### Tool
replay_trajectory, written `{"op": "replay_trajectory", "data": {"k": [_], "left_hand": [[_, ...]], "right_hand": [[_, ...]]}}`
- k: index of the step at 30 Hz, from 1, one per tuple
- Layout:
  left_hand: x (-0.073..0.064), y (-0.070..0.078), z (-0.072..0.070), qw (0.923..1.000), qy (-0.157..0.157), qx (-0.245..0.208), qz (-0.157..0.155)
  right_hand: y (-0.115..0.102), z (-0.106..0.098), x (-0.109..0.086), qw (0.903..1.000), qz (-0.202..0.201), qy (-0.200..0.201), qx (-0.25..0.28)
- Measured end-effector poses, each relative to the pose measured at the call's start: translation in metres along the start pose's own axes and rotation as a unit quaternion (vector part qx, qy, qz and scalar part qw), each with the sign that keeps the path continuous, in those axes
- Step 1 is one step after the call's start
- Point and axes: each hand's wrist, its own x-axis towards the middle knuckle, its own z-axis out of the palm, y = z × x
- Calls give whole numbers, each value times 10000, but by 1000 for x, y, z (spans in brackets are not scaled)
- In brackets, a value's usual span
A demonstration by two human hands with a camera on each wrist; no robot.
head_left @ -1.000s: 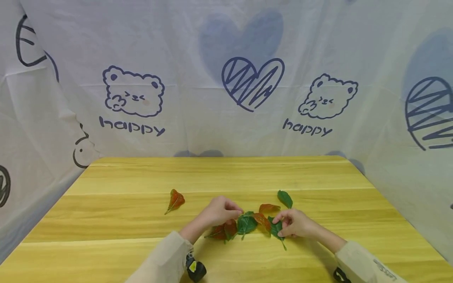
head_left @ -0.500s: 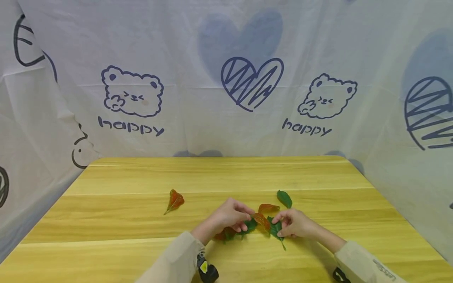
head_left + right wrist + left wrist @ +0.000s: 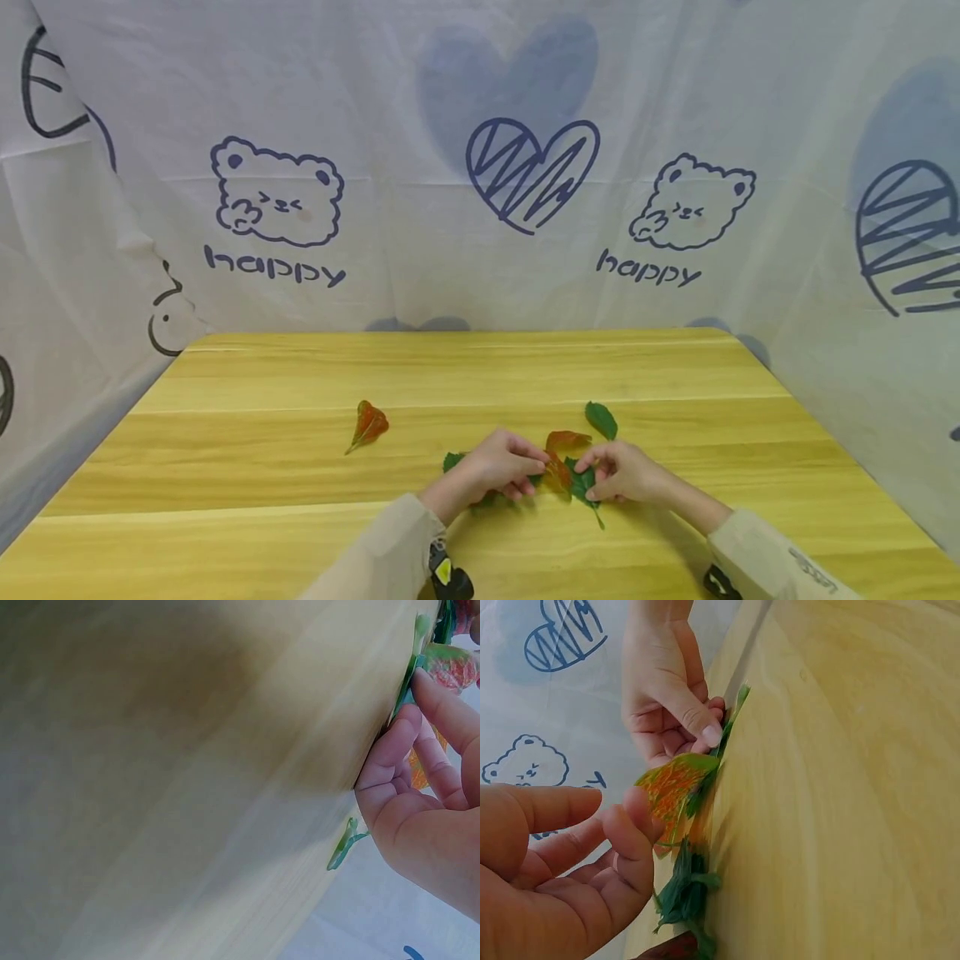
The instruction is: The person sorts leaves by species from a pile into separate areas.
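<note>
In the head view, my left hand (image 3: 498,467) has its fingertips right at an orange leaf (image 3: 557,477). The left wrist view shows a gap between that hand's thumb and fingers. My right hand (image 3: 624,475) pinches a green leaf (image 3: 581,481) on its right side, the stem pointing toward me. A second orange leaf (image 3: 566,440) lies just behind. Another green leaf (image 3: 684,889) and part of a dark red leaf (image 3: 676,948) sit under my left hand, mostly hidden from the head camera. A green leaf tip (image 3: 452,460) pokes out left of the left wrist.
On the wooden table (image 3: 225,467), a loose red-orange leaf (image 3: 368,423) lies to the left. Another green leaf (image 3: 601,420) lies behind the right hand. A printed white cloth (image 3: 420,250) hangs behind the table.
My left hand has moved right, from the left green leaf to the orange leaf, covering the leaves below. A green tip has appeared beside its wrist. My right hand stays at its leaf.
</note>
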Motion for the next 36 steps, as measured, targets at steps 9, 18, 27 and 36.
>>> {"op": "replay_trajectory", "data": {"k": [9,18,27,36], "left_hand": [[2,0,1,9993,118,147,321],[0,4,1,9935,605,-69,963],[1,4,1,9880,1253,-467,780],[1,3,-2,9826,1386,-823,918]], "right_hand": [[0,0,0,10000,21,-28,63],[-1,0,1,9999,67,-4,119],[-4,1,1,9998,120,56,150],[-3,2,1,9997,78,110,205]]}}
